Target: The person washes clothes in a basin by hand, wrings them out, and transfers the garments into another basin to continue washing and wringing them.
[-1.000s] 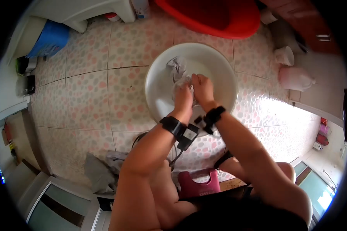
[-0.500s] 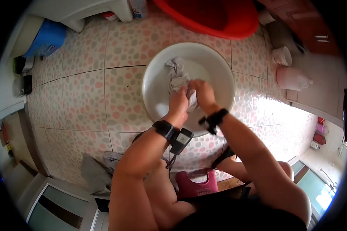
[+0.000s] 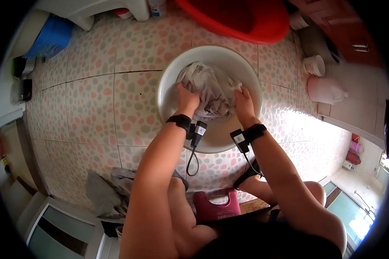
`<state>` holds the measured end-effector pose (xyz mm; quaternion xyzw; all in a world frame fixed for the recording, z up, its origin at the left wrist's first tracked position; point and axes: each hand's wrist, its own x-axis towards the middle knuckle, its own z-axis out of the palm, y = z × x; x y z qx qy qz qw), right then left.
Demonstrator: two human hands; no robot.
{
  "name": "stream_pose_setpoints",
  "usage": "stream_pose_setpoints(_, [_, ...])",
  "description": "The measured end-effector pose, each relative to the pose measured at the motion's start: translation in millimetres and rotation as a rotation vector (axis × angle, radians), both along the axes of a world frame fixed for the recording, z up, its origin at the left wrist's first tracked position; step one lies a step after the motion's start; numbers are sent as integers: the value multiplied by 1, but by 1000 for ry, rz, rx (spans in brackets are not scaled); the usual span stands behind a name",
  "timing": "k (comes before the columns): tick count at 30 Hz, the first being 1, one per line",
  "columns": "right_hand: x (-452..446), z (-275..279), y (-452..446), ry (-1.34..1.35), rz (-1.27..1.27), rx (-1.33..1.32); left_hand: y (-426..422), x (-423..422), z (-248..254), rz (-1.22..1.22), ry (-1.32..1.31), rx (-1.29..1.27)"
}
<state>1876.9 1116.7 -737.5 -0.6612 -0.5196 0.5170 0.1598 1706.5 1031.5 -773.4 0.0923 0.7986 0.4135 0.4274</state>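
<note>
A crumpled pale grey-white cloth garment point(image 3: 209, 93) lies spread in a round white basin point(image 3: 166, 82) on the tiled floor. My left hand point(image 3: 188, 99) grips the garment's left side, its fingertips partly hidden by the folds. On the other side, my right hand point(image 3: 244, 103) pinches a bunched end of the same garment near the basin's right wall. Both wrists wear black straps with small devices and cords. What kind of garment it is cannot be made out.
Beyond the basin stands a large red tub point(image 3: 268, 32). A pink jug point(image 3: 326, 90) and a small white bucket point(image 3: 314, 65) are at the right. Grey cloth point(image 3: 106, 192) lies at lower left. A pink stool point(image 3: 217, 207) is below me, a blue container point(image 3: 52, 36) at upper left.
My hands have moved apart from close together at the twisted garment. The garment has gone from a narrow twisted bundle to a loose, wider spread in the basin.
</note>
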Motion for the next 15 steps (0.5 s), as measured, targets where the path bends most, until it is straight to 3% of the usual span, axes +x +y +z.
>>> stream_pose_setpoints(1, [-5, 14, -2, 1, 6, 5, -2, 4, 7, -22, -48, 55])
stream_pose_setpoints(2, [-8, 31, -2, 175, -42, 9, -3, 7, 15, -45, -96, 112])
stream_pose_setpoints(3, [-10, 48, -2, 345, -94, 10, -5, 5, 34, -5, -327, 46])
stream_pose_setpoints(6, [-2, 75, 9, 406, -1, 145, -41, 8, 30, -110, -339, 183])
stream_pose_setpoints(7, [0, 80, 12, 408, -7, 144, -48, 8, 56, -115, -337, 179])
stream_pose_setpoints(9, [4, 83, 18, 374, 62, 221, -59, 0, 132, -630, 34, -6])
stream_pose_setpoints(10, [5, 83, 21, 377, 58, 221, -65, 1, 135, -633, 37, -7])
stream_pose_setpoints(12, [7, 82, 30, 92, 221, 539, -73, -4, 138, -594, 181, 158])
stream_pose_setpoints(15, [2, 101, 42, 74, 101, 602, -65, -24, 166, -539, 361, 79])
